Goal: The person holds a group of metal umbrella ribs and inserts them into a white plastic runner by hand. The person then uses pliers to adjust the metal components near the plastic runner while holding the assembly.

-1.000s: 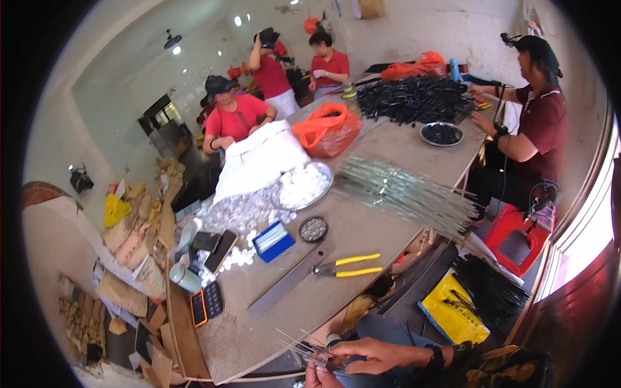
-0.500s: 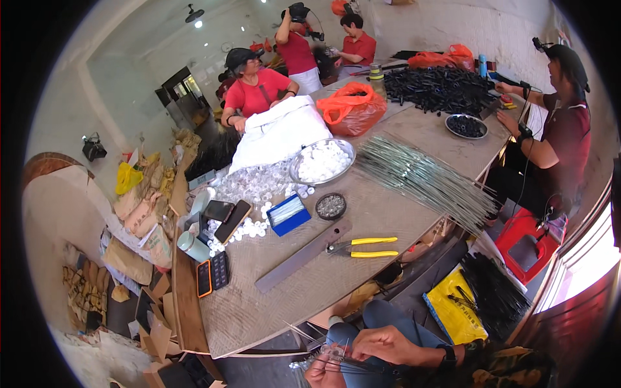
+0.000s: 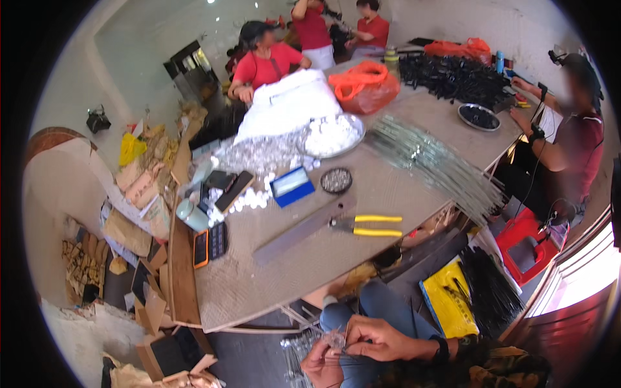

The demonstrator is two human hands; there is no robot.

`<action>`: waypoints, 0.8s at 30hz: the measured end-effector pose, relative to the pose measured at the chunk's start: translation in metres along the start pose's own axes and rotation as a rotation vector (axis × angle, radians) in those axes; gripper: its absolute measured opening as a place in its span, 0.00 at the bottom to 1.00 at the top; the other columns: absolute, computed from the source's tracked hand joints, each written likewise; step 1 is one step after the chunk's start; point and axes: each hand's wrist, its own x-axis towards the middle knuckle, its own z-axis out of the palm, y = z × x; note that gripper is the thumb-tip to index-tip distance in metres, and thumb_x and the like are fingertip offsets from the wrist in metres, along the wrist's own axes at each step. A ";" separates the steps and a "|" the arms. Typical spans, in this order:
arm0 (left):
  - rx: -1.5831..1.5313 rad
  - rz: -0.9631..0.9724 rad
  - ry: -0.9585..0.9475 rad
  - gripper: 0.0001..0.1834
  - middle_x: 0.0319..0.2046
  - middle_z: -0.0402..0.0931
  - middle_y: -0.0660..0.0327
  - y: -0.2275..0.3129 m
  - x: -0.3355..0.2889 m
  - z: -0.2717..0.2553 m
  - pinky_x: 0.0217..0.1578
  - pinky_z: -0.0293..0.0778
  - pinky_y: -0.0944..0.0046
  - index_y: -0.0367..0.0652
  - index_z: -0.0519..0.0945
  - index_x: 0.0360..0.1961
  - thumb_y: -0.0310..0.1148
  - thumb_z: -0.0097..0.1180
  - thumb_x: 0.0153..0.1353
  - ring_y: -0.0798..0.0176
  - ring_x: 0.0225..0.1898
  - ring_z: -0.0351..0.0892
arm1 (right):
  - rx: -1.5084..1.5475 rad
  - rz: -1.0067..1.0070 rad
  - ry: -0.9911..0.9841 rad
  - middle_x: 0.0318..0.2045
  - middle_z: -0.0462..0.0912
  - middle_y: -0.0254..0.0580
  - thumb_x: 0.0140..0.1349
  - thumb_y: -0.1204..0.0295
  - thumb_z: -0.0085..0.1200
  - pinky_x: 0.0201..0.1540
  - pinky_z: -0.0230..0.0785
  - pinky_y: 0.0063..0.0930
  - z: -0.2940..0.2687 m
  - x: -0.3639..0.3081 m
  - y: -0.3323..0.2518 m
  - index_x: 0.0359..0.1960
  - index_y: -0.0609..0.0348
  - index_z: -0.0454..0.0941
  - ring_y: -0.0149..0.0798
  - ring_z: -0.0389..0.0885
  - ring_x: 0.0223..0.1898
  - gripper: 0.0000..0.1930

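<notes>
Above my lap, my left hand (image 3: pixel 323 363) has its fingers closed around a small clear plastic piece (image 3: pixel 334 338). From the other side, my right hand (image 3: pixel 380 339) pinches close to that piece, thumb against forefinger. Whatever sits between those right fingertips is too small to tell. Beside my left hand, low in the picture, lies a bundle of thin rods with clear ends (image 3: pixel 296 359). Both hands are beyond the table's near edge, over my blue-trousered legs (image 3: pixel 381 304).
On the table (image 3: pixel 259 297) lie yellow-handled pliers (image 3: pixel 372 226), a flat metal bar (image 3: pixel 304 231), a blue box (image 3: pixel 292 187), a bowl of white caps (image 3: pixel 331 137) and a bundle of metal rods (image 3: pixel 433 161). A yellow bag (image 3: pixel 446 297) lies at right. Several co-workers surround the table.
The view has shifted, so the table sits higher in the picture. My hands are closer together around the clear piece, and the bundle of rods beside my left hand shows more.
</notes>
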 end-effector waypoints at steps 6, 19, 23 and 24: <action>-0.108 -0.057 -0.007 0.16 0.37 0.75 0.57 0.026 0.005 0.014 0.43 0.67 0.68 0.33 0.74 0.42 0.34 0.54 0.56 0.66 0.39 0.73 | -0.246 -0.105 0.005 0.27 0.70 0.40 0.49 0.75 0.56 0.24 0.62 0.28 -0.005 0.011 -0.009 0.26 0.59 0.65 0.39 0.70 0.26 0.09; 0.004 0.049 -0.005 0.21 0.35 0.73 0.57 0.020 -0.004 -0.005 0.39 0.67 0.70 0.32 0.70 0.44 0.40 0.52 0.57 0.66 0.37 0.72 | -0.198 -0.032 -0.099 0.25 0.69 0.39 0.49 0.78 0.57 0.26 0.63 0.25 0.007 0.015 -0.003 0.24 0.61 0.67 0.36 0.71 0.27 0.09; 0.134 0.087 -0.119 0.20 0.34 0.73 0.56 0.015 0.004 -0.017 0.38 0.67 0.70 0.31 0.69 0.44 0.39 0.51 0.58 0.67 0.37 0.72 | -0.079 -0.071 -0.156 0.23 0.67 0.39 0.49 0.77 0.56 0.24 0.60 0.27 -0.002 0.023 0.005 0.23 0.60 0.64 0.39 0.69 0.24 0.10; 0.132 0.089 -0.122 0.20 0.34 0.73 0.56 0.015 0.008 -0.011 0.38 0.67 0.70 0.31 0.69 0.44 0.39 0.51 0.58 0.67 0.37 0.72 | -0.091 -0.097 -0.147 0.23 0.65 0.39 0.49 0.76 0.56 0.22 0.58 0.28 -0.004 0.025 0.006 0.24 0.61 0.63 0.40 0.67 0.22 0.11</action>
